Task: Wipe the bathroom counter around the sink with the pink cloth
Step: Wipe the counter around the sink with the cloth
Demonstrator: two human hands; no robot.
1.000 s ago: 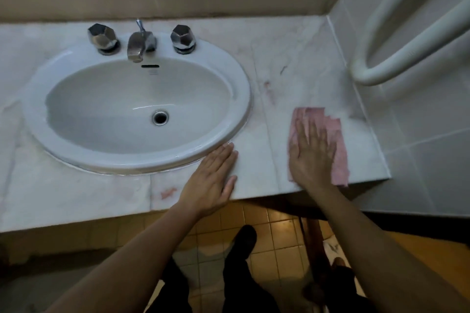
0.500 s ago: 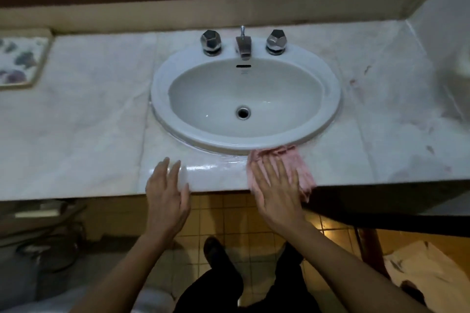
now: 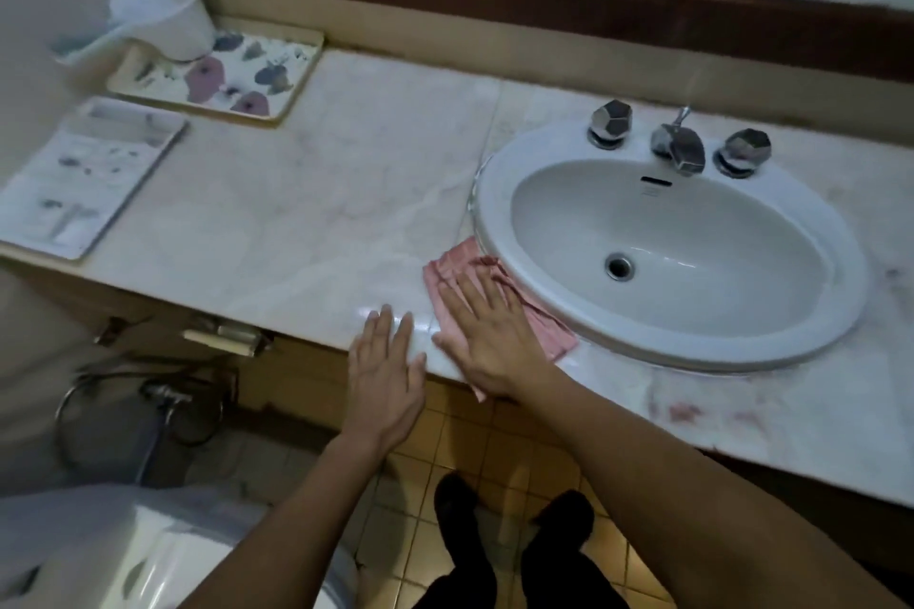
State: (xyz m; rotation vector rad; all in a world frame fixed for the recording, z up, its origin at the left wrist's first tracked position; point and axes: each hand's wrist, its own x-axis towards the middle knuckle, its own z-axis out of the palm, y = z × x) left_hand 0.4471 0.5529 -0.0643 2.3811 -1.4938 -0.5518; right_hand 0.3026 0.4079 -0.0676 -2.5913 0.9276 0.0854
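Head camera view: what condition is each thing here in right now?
Pink cloth: flat on the counter, against the sink's front-left rim.
Right hand: open, pressed flat on the cloth.
Left hand: open, empty, at the counter edge.
Sink: empty, no water running.
Counter: glossy near the hands, reddish marks at right.
White jug: tipped on the flowered tray.

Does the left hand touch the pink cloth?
No, the left hand lies flat on the bare counter beside the cloth.

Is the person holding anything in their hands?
Nothing is gripped. The right hand presses flat on the middle of the crumpled pink cloth; the left hand lies open on the marble counter edge.
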